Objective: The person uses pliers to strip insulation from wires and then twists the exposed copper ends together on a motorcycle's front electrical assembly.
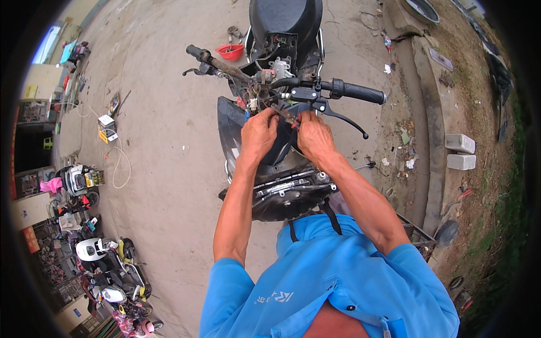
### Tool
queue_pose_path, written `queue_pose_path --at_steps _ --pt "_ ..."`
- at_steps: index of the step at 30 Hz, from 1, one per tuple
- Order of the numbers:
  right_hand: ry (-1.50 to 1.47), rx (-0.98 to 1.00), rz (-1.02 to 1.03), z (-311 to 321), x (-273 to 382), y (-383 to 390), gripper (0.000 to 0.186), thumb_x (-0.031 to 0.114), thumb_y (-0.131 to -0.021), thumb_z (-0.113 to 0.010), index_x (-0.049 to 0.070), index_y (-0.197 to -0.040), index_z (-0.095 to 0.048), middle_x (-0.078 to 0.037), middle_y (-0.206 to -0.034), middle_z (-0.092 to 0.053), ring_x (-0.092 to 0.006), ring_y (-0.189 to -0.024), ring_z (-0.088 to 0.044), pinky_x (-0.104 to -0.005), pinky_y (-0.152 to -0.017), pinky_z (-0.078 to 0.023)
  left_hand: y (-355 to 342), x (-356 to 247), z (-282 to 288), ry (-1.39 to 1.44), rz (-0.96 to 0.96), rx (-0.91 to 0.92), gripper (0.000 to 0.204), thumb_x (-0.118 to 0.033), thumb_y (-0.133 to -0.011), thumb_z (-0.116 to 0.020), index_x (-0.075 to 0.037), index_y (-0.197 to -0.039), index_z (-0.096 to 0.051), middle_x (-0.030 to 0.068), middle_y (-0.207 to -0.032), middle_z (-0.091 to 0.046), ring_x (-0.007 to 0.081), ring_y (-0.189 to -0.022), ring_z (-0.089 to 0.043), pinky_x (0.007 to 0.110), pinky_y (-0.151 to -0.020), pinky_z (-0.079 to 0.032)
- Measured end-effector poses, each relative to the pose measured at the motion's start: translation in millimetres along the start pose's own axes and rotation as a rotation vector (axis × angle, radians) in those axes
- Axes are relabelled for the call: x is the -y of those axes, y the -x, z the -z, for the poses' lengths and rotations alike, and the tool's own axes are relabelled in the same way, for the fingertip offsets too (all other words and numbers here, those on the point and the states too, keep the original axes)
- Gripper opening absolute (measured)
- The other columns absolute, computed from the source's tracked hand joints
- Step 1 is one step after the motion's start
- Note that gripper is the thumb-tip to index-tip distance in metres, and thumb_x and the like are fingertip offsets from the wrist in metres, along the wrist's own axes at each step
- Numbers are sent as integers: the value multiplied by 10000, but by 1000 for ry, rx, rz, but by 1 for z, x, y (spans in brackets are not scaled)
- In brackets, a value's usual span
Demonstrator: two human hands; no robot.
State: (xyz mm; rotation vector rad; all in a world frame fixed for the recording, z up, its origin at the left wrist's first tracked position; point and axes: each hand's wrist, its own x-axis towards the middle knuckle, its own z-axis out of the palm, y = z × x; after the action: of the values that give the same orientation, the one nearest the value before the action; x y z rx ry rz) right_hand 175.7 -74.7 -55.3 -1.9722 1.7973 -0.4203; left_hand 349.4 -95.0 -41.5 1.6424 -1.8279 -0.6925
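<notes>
My left hand (259,133) is raised to the dark front body panel (230,135) of a partly dismantled scooter, fingers pinched on something small beside loose wires and connectors (252,101). Close to its right, my right hand (314,137) is closed on what looks like a metal tool with red grips (286,114), angled up-left toward the wiring. Above are the exposed handlebar (231,71), a black brake lever (349,124) and the seat (284,18). Below my hands, a lamp assembly (287,197) spans the scooter's front.
A red bowl (230,54) with parts sits on the concrete behind the scooter. At left are a boxy device (107,128) with cables and parked scooters (96,250). At right, a concrete curb (428,169) runs beside two pale blocks (460,152), scattered litter and a dirt verge.
</notes>
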Motion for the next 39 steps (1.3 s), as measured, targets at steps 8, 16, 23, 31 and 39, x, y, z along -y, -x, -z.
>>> queue_pose_path --at_steps 8,16,23,31,39 --pt "-129 76 -1 12 -4 0 263 110 -926 -552 -47 -1137 -542 -288 -1081 -664 -455 -993 -672 -516 -866 -537 -1 3 6 103 -23 175 263 -259 -977 -650 -17 -1078 -673 165 -817 -650 265 -731 -611 383 -717 -486" --pt "-444 328 -264 12 4 4 394 276 -950 -660 -18 -1198 -578 -255 -1088 -686 -403 -1056 -663 -454 -902 -501 -4 5 4 207 65 170 316 -300 -915 -759 5 -885 -681 46 -648 -546 127 -618 -461 327 -584 -388" --pt "-403 221 -160 -2 6 4 380 267 -956 -644 -26 -1190 -581 -256 -1110 -684 -396 -1083 -658 -459 -919 -494 -7 19 2 378 127 158 264 -241 -871 -799 2 -827 -704 7 -610 -526 71 -623 -417 297 -566 -358" --pt "-329 96 -132 -5 13 9 306 174 -939 -621 -40 -1158 -625 -288 -1152 -659 -465 -1101 -623 -493 -929 -496 -11 14 11 412 111 189 281 -255 -857 -811 3 -810 -709 -12 -602 -491 65 -614 -404 310 -549 -346" --pt "-271 110 -153 -4 17 6 204 124 -934 -605 -43 -1038 -660 -287 -1011 -689 -461 -1029 -649 -530 -870 -495 -11 17 6 367 142 174 290 -248 -860 -809 16 -802 -706 -1 -601 -490 64 -623 -408 300 -554 -351"
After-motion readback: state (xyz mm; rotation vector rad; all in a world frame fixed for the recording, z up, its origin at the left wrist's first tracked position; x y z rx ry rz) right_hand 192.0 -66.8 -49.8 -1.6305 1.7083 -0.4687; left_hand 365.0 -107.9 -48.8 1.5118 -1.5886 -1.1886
